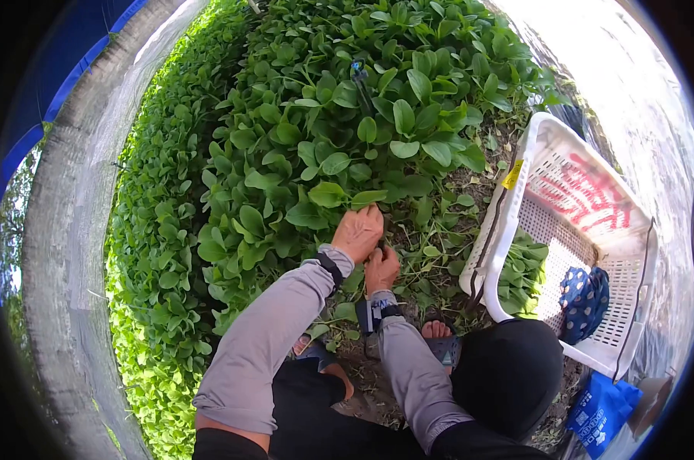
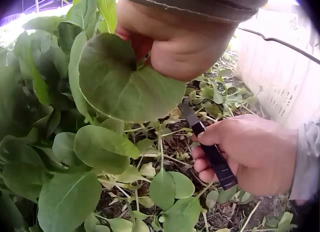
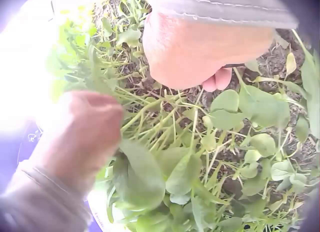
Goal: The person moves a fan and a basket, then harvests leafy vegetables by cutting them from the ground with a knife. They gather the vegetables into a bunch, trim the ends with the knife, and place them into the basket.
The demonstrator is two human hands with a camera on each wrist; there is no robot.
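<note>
My right hand grips a black-handled utility knife, its short blade pointing up and left toward the stems in the left wrist view. Just ahead of it, my left hand holds a leafy green plant at the edge of the bed. A broad leaf covers part of the left fingers in the left wrist view. In the right wrist view, the right hand hides most of the knife, and pale stems lie between it and the left hand.
A white plastic crate stands at the right, holding cut greens and a blue polka-dot cloth. A blue bag lies below it. Dense leafy rows fill the left. A sandalled foot is near the right forearm.
</note>
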